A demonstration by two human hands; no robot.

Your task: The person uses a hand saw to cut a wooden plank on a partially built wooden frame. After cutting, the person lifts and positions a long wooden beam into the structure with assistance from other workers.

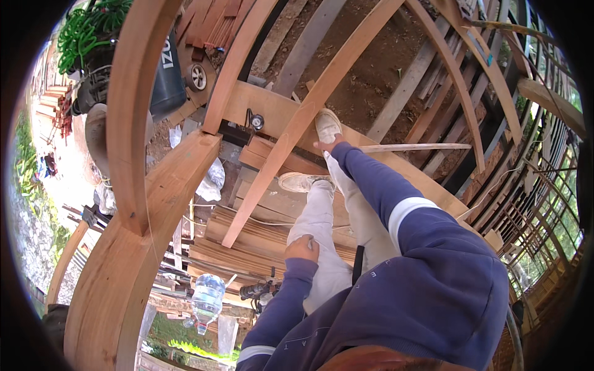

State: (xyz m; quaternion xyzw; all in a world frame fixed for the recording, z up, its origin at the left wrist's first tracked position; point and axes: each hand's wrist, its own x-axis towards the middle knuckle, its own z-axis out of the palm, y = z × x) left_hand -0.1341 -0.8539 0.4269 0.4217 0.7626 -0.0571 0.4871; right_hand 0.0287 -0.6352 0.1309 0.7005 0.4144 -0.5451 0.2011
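My right hand (330, 145) reaches out past my leg, near the curved wooden beam (322, 89) that slants across the middle. Its fingers are closed round one end of a thin wooden strip (421, 147); the strip passes behind my forearm and sticks out to the right. The sleeve hides part of the grip. My left hand (302, 248) rests on my left thigh with its fingers bent, mostly hidden, and no tool shows in it. Beneath my right hand, one light shoe (328, 125) stands near a wide plank (396, 167).
A thick timber (117, 266) with an upright curved post (133, 123) runs along the left. More curved ribs (455, 74) arch at the right. Stacked boards (247, 241) lie below, beside a clear water bottle (208, 297). A dark tank with wheels (166, 86) stands at far left.
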